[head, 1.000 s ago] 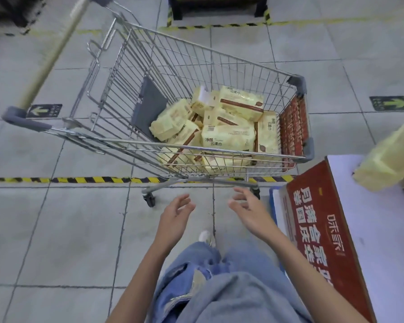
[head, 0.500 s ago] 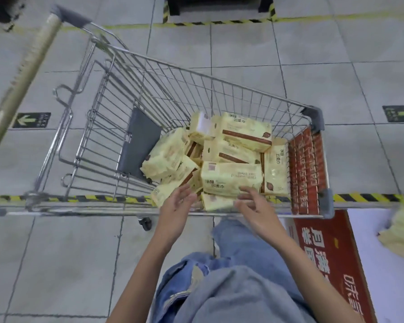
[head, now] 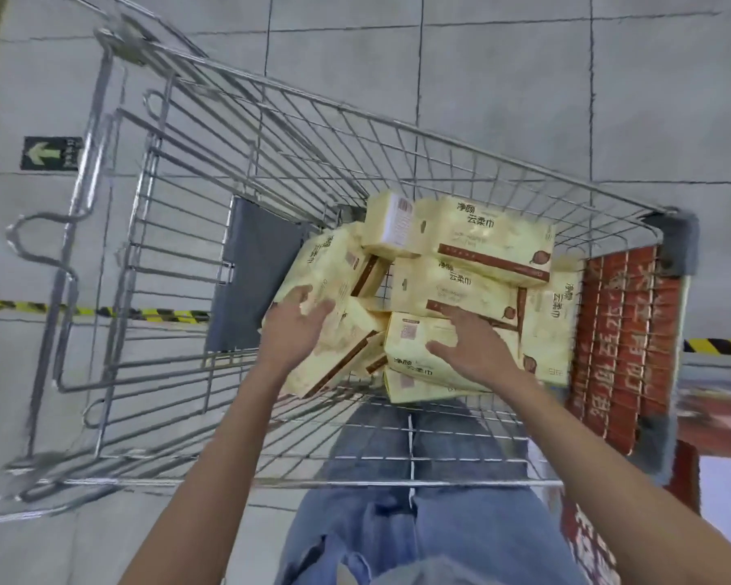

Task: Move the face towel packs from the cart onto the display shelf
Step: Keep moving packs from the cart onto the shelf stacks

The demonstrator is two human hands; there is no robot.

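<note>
Contact now made in cart (head: 397, 123): left hand (head: 297, 331), right hand (head: 475, 352) spread on face towel packs (head: 482, 242). Nothing gripped; pickup likely next

This is a shop floor of the supermarket kind. A wire shopping cart (head: 397, 127) with a grey fold-down seat flap (head: 254, 289) stands on large grey floor tiles (head: 524, 78). It carries a heap of identical cream-yellow retail packs (head: 482, 242), each printed with the same brown band and Chinese lettering. A red advertising panel (head: 621, 344) with Chinese characters fills the cart's end wall. A green arrow sticker (head: 50, 153) lies on the floor, and yellow-and-black striped tape (head: 102, 311) runs across the tiles. A red printed carton (head: 587, 538) stands just beside the cart.
</note>
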